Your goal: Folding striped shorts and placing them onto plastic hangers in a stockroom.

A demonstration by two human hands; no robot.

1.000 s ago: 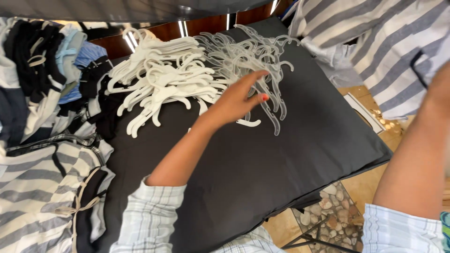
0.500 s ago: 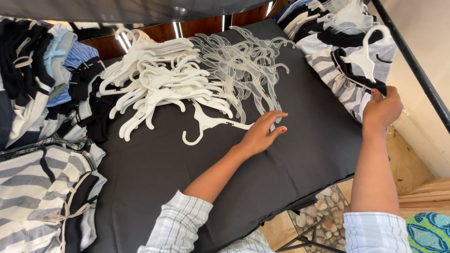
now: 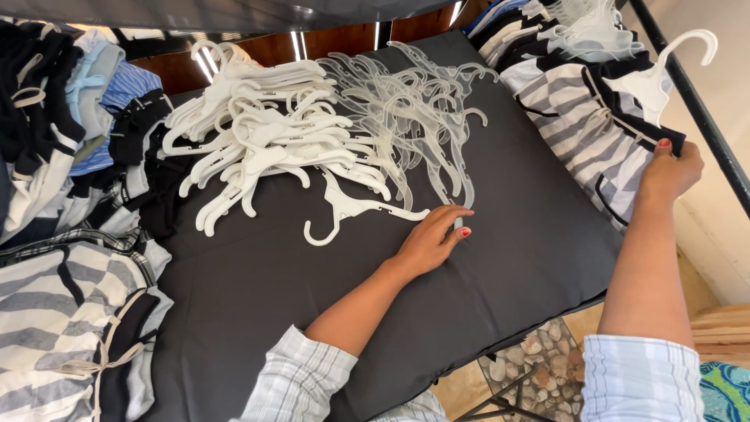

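Left hand (image 3: 432, 242) lies flat and open on the dark tabletop (image 3: 508, 258), fingertips touching a lone white hanger (image 3: 351, 211) at its 10 o'clock. Thin, stiff plastic; it looks light and slippery, best taken at the neck below the hook. Right hand (image 3: 670, 173) pinches a striped garment (image 3: 582, 125) at 3 o'clock, its thumb hidden behind the fabric.
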